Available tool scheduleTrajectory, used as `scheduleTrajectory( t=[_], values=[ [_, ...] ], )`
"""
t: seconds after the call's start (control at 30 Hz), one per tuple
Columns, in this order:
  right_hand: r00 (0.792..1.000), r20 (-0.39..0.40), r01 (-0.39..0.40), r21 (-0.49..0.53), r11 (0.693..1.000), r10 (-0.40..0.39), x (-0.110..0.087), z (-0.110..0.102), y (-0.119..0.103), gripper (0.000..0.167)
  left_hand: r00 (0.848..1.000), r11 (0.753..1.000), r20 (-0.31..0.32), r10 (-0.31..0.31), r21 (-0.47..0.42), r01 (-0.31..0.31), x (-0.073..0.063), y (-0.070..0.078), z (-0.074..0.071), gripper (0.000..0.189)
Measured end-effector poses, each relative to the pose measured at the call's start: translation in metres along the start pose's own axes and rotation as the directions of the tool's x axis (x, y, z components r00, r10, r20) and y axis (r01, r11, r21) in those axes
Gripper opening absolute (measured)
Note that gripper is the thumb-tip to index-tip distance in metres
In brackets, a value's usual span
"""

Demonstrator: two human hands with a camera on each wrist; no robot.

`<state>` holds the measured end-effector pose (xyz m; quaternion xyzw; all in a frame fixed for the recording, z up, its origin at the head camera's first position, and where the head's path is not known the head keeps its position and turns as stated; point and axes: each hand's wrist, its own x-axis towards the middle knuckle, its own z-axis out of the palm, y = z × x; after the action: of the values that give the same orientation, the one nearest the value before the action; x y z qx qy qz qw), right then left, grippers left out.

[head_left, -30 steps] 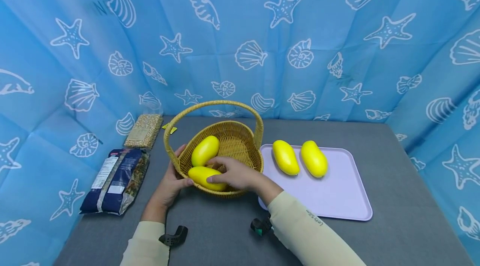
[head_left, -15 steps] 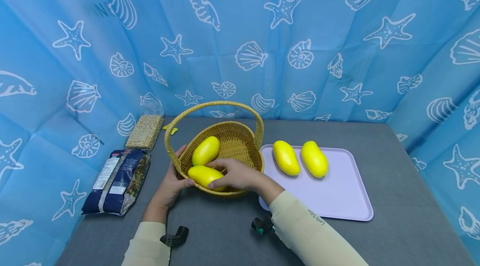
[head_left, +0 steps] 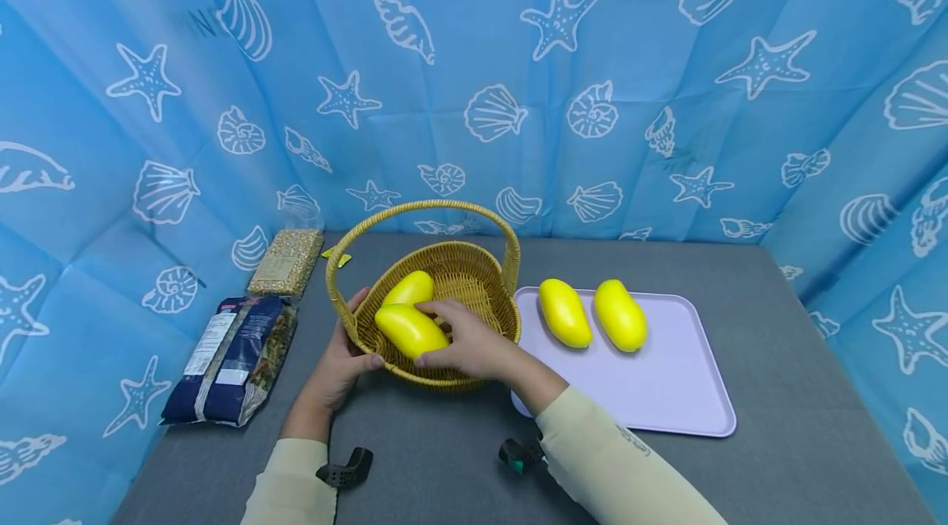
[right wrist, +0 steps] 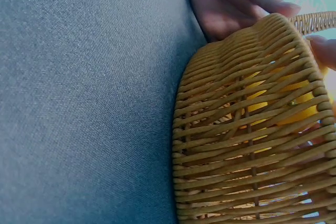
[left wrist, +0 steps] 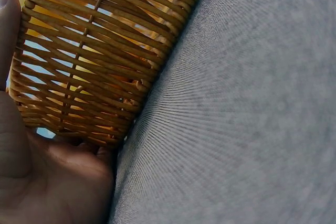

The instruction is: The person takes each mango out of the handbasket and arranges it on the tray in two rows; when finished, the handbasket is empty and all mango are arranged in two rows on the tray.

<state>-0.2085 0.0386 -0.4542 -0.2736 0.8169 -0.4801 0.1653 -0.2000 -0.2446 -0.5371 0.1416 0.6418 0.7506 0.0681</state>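
A woven wicker basket with a tall arched handle stands on the table. My left hand holds its left side, thumb at the rim and fingers round the outer wall; in the left wrist view the palm lies close against the weave. Inside the basket my right hand grips a yellow mango between thumb and fingers, its left end tilted up. This fruit partly covers a second mango behind it. In the right wrist view the basket wall hides most of the right hand.
To the right, a lilac tray bears two more mangoes, a left one and a right one. On the left lie a dark blue food bag and a clear bag of grains. A blue seashell-print curtain hangs behind.
The mango in my right hand has risen and turned inside the basket, now overlapping the one behind it. My left hand stays at the basket's side.
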Motion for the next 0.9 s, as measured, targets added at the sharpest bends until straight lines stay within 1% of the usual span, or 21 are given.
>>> scheduleTrajectory(
  t=[0.13, 0.33, 0.47, 0.73, 0.9],
  values=[
    [0.998, -0.05, 0.024, -0.007, 1.0, -0.024, -0.008, -0.002, -0.005, 0.08, 1.0, 1.0, -0.005, -0.003, 0.002, 0.003, 0.0, -0.001, 0.0, 0.111],
    [0.992, -0.114, 0.059, -0.003, 0.998, -0.059, -0.024, -0.005, -0.008, 0.079, 1.0, 1.0, 0.005, 0.022, -0.003, -0.022, 0.0, -0.001, -0.001, 0.111],
    [0.984, -0.155, 0.085, 0.013, 0.996, -0.082, -0.034, -0.007, -0.009, 0.076, 1.0, 1.0, 0.009, 0.025, -0.005, -0.025, 0.0, -0.001, -0.001, 0.111],
    [0.973, -0.213, 0.099, 0.052, 0.994, -0.085, -0.056, -0.013, -0.011, 0.076, 1.0, 1.0, 0.017, 0.022, -0.019, -0.022, 0.0, -0.004, -0.003, 0.111],
    [0.964, -0.251, 0.098, 0.047, 0.994, -0.083, -0.069, -0.018, -0.012, 0.075, 1.0, 1.0, 0.013, 0.021, -0.015, -0.021, 0.0, -0.003, -0.002, 0.112]
  ],
)
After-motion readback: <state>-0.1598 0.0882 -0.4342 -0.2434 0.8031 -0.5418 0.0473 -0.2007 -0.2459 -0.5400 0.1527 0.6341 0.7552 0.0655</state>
